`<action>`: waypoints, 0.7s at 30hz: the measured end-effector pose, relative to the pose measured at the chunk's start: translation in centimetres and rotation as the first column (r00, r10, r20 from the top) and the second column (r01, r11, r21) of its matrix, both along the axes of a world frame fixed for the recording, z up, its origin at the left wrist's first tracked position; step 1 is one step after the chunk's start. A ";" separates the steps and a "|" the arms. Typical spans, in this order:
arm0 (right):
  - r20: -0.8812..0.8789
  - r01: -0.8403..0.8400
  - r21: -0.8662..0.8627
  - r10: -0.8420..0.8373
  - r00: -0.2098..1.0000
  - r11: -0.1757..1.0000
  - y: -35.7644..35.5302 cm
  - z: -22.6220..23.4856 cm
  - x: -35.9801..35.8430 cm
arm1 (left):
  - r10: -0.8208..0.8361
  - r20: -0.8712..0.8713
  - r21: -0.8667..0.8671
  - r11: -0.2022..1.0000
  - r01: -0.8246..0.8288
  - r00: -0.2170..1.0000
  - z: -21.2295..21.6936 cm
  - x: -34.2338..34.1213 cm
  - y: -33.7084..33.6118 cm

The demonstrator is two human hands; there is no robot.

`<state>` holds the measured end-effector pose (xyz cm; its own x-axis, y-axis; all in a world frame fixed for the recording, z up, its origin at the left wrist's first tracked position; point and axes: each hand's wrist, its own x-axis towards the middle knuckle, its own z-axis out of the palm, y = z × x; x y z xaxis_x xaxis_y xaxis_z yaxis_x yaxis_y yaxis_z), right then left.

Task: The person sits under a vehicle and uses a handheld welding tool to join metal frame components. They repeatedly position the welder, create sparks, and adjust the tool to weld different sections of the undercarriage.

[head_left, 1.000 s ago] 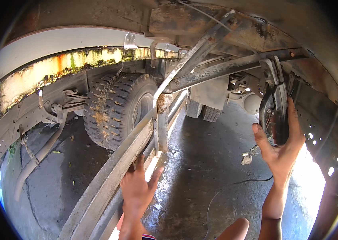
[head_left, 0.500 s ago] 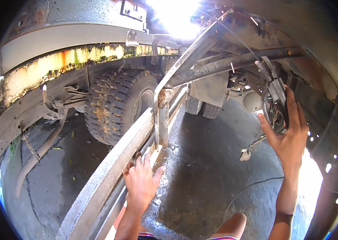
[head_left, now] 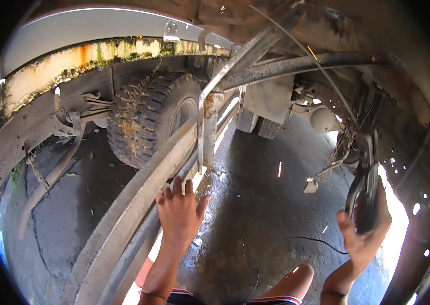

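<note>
My right hand is closed round a dark welding electrode holder. A long thin welding rod sticks out of its jaws toward the upper left, and its far tip lies near a slanted metal brace. My left hand has its fingers spread, with the fingertips against the lower rails beside a long grey metal beam. Nothing shows in its grasp. A rusty upright post joins the beam just beyond the left hand. Orange sparks are falling.
A large muddy tyre stands left of the beam. A black cable runs across the wet concrete floor. Loose wires and a bracket hang near the right hand. A rust-streaked panel spans the upper left.
The bright welding glare at the top has gone out. My right hand has moved down with the holder, and the rod now shows clearly. My left hand stays at the rails.
</note>
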<state>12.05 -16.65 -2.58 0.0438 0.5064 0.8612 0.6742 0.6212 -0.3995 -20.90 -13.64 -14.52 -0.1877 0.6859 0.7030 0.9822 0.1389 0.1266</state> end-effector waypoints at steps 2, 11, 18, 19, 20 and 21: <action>-0.082 -0.041 -0.035 0.038 0.996 0.999 -0.3 -3.3 0.4 | -0.099 0.022 0.126 0.987 0.096 0.995 0.5 0.3 -0.3; -0.170 -0.074 -0.310 0.021 0.985 0.948 -0.6 -16.3 1.7 | -0.655 0.654 0.216 0.641 0.736 0.378 1.5 4.4 -1.8; 0.020 -0.265 -0.287 0.282 0.959 0.921 -1.1 -20.1 1.1 | -0.655 0.651 0.634 0.193 0.749 -0.383 0.9 6.8 1.0; 0.047 -0.271 -0.255 0.292 0.955 0.928 -0.8 -20.4 0.8 | -0.630 0.621 0.690 0.157 0.706 -0.467 0.9 7.1 1.2; 0.055 -0.288 -0.232 0.308 0.950 0.929 -0.4 -20.8 0.5 | -0.599 0.612 0.718 0.145 0.681 -0.517 1.0 7.1 1.3; 0.047 -0.320 -0.212 0.337 0.940 0.924 -0.1 -21.1 0.1 | -0.612 0.630 0.701 0.184 0.689 -0.477 1.0 7.3 1.1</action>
<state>12.19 -16.74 -23.67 -0.2196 0.6408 0.7356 0.4813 0.7270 -0.4897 -13.65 -12.51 -13.50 0.1789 0.7818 0.5973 -0.4422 -0.4784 0.7586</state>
